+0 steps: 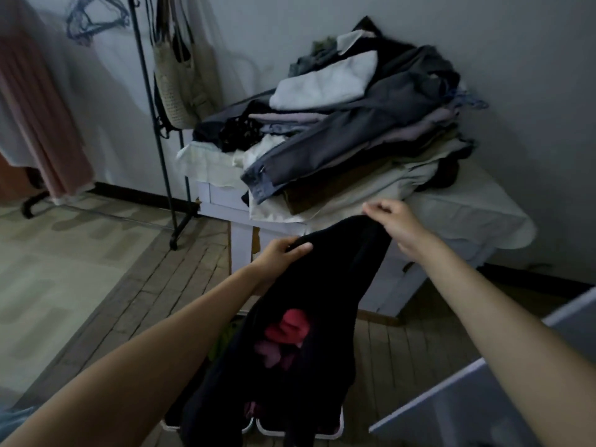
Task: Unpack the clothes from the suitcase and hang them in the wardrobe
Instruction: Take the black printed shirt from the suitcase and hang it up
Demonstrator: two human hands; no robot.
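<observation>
Head view: my left hand (281, 252) and right hand (392, 217) each pinched the black garment's (309, 317) top edge, holding it before the clothes pile (351, 130). Hanging hem could likely snag below; rack (151, 124) stood left.

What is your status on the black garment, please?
Left hand and right hand both grip black garment, held up. Not hung yet. Clothes pile ahead.

Two bare arms hold up a black garment (309, 317) with a red patch: the left hand (279, 254) grips one top edge, the right hand (392, 222) pinches the other. Behind, a pile of folded clothes (348, 124) covers a white table (451, 214).
</observation>
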